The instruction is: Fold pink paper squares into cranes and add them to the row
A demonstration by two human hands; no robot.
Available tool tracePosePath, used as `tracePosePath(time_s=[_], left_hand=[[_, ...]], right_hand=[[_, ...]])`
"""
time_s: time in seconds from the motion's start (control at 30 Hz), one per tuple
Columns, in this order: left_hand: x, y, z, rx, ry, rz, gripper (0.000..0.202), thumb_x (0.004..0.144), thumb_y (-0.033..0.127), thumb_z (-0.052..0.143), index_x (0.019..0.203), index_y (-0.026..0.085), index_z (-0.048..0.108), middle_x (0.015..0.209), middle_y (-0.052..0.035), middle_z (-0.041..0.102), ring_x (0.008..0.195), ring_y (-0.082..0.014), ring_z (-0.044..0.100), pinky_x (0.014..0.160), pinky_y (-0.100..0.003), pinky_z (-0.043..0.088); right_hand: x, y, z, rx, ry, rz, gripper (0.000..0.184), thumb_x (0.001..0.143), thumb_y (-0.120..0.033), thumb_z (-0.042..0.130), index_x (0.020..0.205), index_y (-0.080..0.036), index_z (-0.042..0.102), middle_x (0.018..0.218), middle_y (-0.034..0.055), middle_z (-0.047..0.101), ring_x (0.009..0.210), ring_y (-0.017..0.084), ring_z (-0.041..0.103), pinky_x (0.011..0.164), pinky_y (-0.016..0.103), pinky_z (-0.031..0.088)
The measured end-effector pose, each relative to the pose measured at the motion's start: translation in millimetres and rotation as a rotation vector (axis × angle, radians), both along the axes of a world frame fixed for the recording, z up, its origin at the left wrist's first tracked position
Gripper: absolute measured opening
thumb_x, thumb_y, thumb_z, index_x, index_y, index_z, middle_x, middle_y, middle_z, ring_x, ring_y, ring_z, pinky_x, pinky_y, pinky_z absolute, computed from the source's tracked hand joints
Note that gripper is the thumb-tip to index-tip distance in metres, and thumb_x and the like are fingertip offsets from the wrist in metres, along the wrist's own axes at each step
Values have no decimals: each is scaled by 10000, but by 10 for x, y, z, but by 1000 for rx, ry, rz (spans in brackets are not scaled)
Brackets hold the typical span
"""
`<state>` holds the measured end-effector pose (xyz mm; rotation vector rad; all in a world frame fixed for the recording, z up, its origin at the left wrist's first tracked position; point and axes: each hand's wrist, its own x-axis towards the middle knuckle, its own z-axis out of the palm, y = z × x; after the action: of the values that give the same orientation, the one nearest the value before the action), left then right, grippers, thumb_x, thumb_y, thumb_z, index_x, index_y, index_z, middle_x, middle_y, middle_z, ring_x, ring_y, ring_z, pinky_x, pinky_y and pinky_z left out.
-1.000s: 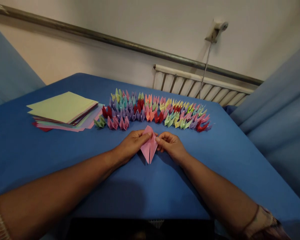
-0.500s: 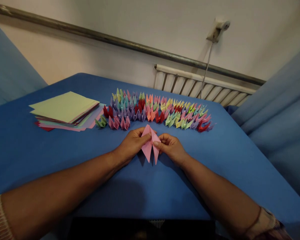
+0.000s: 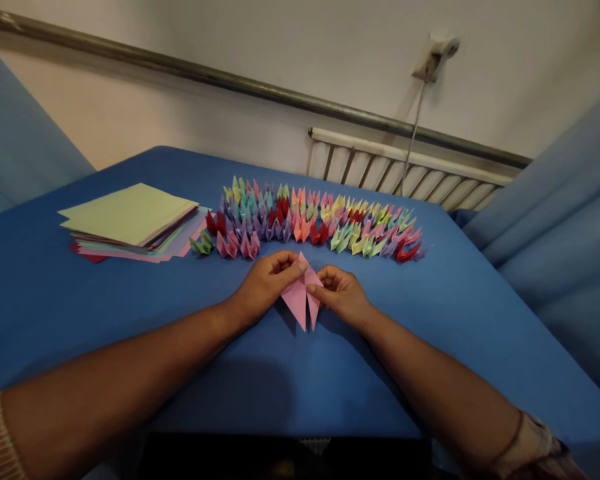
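The pink paper (image 3: 300,300) sits in the middle of the blue bench (image 3: 445,327), pinched near its top between the left hand (image 3: 263,283) and the right hand (image 3: 344,297). Both hands are closed on it with thumb and fingertips, and its pointed flaps aim back toward the person. Whether the points rest on the cloth or hang just above it cannot be told. A second ago it showed as one narrow shape ending in a single point. Now it is split into two points side by side, the left flap the broader, and the left thumb sits higher, close to the top tip. The hands themselves have hardly shifted over the bench. I judge that a fold is being worked and is not yet pressed flat, since the flaps stand apart and the piece is still larger and looser than the finished ones. Those folded pieces (image 3: 310,223) stand in close rows just beyond the fingers, near but not touching, so there is little room forward. To the left a stack of sheets (image 3: 130,217) lies well apart from the left hand, with bare cloth between. To the right the bench is open up to its edge, beyond which a blue curtain (image 3: 555,200) hangs. Toward the person the cloth is bare beneath the forearms down to the near edge.
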<state>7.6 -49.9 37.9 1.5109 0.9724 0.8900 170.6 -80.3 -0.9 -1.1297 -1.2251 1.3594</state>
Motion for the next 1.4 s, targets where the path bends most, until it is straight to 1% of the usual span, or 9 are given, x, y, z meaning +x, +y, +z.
tracePosePath(time_s=[0.23, 0.43, 0.63, 0.73, 0.93, 1.03, 1.13, 1.23, 1.4], left_hand=[[2, 17, -7, 40, 33, 15, 306, 770, 464, 640, 707, 172, 574, 650, 26, 511, 610, -119, 469, 568, -240, 378], [8, 44, -23, 7, 62, 44, 333, 756, 453, 667, 634, 175, 532, 583, 43, 470, 542, -98, 426, 505, -223, 338], [34, -3, -36, -108, -90, -1, 406, 686, 449, 752, 934, 163, 606, 827, 0, 640, 741, -156, 599, 677, -269, 472], [34, 6, -86, -122, -68, -8, 392, 659, 420, 762, 907, 164, 598, 830, -5, 648, 748, -170, 612, 700, -289, 484], [17, 63, -152, -104, 13, -25, 310, 643, 393, 756, 798, 167, 611, 719, 17, 607, 640, -141, 558, 590, -252, 445], [13, 64, -149, -97, 29, -41, 320, 629, 384, 792, 800, 168, 629, 716, 17, 611, 645, -136, 558, 593, -247, 441], [7, 55, -143, -219, -153, -81, 330, 728, 450, 740, 876, 168, 652, 807, -18, 663, 731, -161, 610, 682, -280, 484], [4, 59, -149, -389, -319, -121, 360, 829, 516, 632, 874, 161, 671, 853, -59, 700, 782, -193, 640, 749, -327, 507], [15, 71, -147, -473, -370, -88, 320, 789, 462, 706, 868, 154, 673, 804, -50, 697, 738, -176, 631, 744, -315, 505]], right_hand=[[-6, -10, -29, 26, -8, 3, 358, 635, -458, 774, 664, -210, 517, 558, -67, 556, 491, 90, 483, 496, 224, 391], [37, -51, -43, 98, -226, 104, 372, 777, -518, 656, 632, -190, 555, 549, -49, 529, 499, 87, 453, 495, 227, 356], [17, -25, 17, 98, -202, -70, 455, 759, -590, 638, 562, -200, 510, 462, -50, 491, 430, 81, 412, 441, 222, 320], [-5, -22, 12, 69, -174, -134, 457, 742, -614, 651, 587, -204, 519, 469, -43, 527, 406, 83, 414, 417, 221, 333], [-9, -37, -50, 110, -196, -87, 368, 740, -540, 685, 662, -198, 573, 566, -38, 563, 500, 100, 498, 478, 224, 404], [10, -14, -29, 45, -144, -110, 360, 717, -534, 696, 671, -210, 543, 520, -59, 536, 435, 92, 474, 428, 220, 378], [25, 12, -4, -7, -59, -150, 380, 713, -538, 692, 646, -215, 503, 457, -72, 511, 372, 78, 437, 378, 204, 332], [27, 24, -5, -13, 12, -195, 371, 703, -527, 704, 666, -209, 516, 459, -62, 544, 372, 77, 462, 377, 195, 361], [19, 19, -14, -29, 73, -216, 357, 692, -507, 722, 686, -205, 533, 471, -57, 564, 392, 88, 509, 381, 198, 418]])
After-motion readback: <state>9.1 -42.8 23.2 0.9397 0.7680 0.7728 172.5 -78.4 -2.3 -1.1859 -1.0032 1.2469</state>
